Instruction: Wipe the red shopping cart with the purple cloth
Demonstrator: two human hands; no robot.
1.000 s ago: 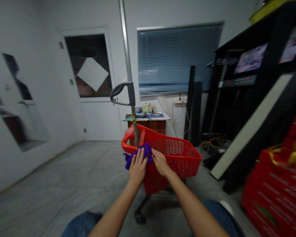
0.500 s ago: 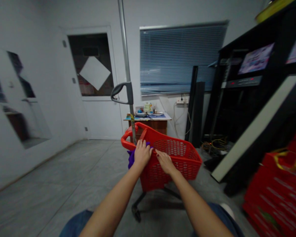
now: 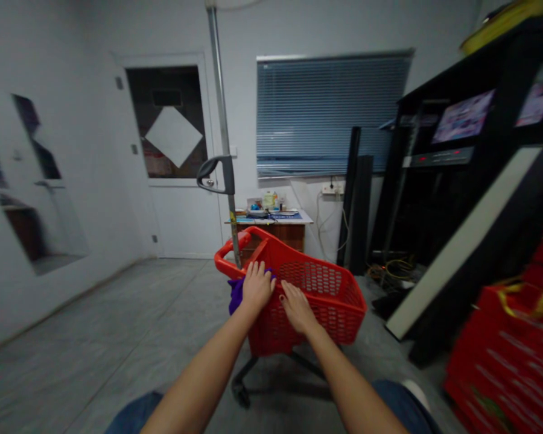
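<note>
A red plastic shopping cart basket (image 3: 326, 301) with mesh sides stands in front of me on a small wheeled base (image 3: 241, 392), and a metal pole with a black handle (image 3: 224, 175) rises from its left end. My left hand (image 3: 257, 287) presses a purple cloth (image 3: 236, 296) against the basket's near left corner, and the hand hides most of the cloth. My right hand (image 3: 297, 307) lies flat on the basket's near rim, fingers slightly apart, holding nothing.
A grey floor surrounds the cart. Behind it stand a wooden desk (image 3: 269, 232) with small items and a white door (image 3: 181, 217). To the right are floor cables (image 3: 389, 271), a black rack with screens (image 3: 461, 117) and stacked red boxes (image 3: 493, 355).
The purple cloth has slid left and down, and less of it shows beside my left hand. The cart and both hands have shifted slightly left in view.
</note>
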